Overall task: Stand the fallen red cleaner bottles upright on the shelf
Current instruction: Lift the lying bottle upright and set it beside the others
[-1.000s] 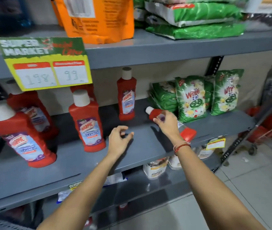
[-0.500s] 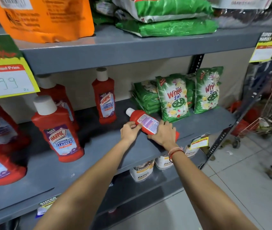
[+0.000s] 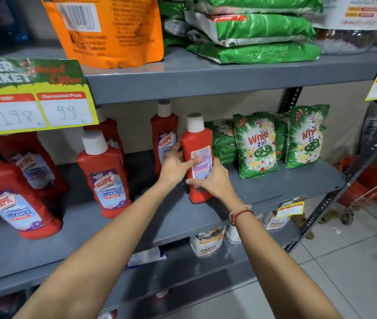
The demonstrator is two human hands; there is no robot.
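My right hand [image 3: 213, 180] and left hand [image 3: 173, 168] cover the middle of the red bottle [image 3: 198, 143], so much of its back label is unreadable. At nine o'clock the frame edge clips another bottle [image 3: 10, 199] and the price card [image 3: 33, 97]. The bottle behind at eleven o'clock [image 3: 163, 137] is partly hidden by my fingers. Lower-shelf tubs [image 3: 207, 244] at six o'clock are mostly hidden under the shelf [image 3: 183, 217].

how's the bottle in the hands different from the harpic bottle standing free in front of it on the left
The held bottle shows its back label; the free bottle shows its front Harpic label. The held bottle is gripped by left hand and right hand; the free bottle stands untouched. Both are red, white-capped, upright.
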